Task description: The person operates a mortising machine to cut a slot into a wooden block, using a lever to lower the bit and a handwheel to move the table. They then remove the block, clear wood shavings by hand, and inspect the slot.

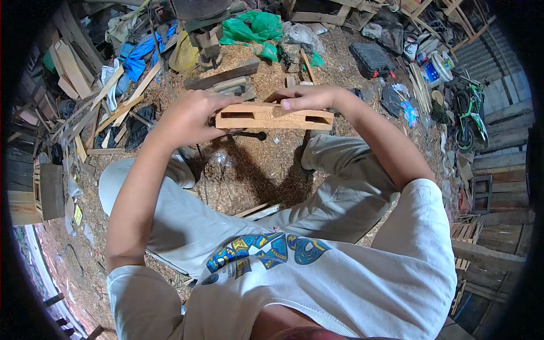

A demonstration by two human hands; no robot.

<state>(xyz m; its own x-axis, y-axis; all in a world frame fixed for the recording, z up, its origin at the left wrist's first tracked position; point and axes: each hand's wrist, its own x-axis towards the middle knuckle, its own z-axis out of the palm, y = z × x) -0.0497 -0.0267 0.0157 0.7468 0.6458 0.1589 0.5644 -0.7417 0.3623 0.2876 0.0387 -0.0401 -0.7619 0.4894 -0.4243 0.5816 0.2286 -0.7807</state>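
A pale wooden piece with a rectangular slot near each end (275,122) is held level in front of me, above my knees. My left hand (199,112) wraps round its left end, fingers over the top and thumb underneath. From the right, my right hand (310,98) closes over its top edge, with the thumb lying on the near side and the other fingers partly hidden behind. Just below the wood a dark rod with a rounded knob (259,136) sticks out to the right.
Wood shavings (258,175) cover the ground between my legs. Boards (229,79) lie beyond the wood, near a green plastic bag (252,27). A black case (372,59), a white bucket (441,67) and a green bicycle (471,110) stand to the right. Scrap planks (73,71) lean at left.
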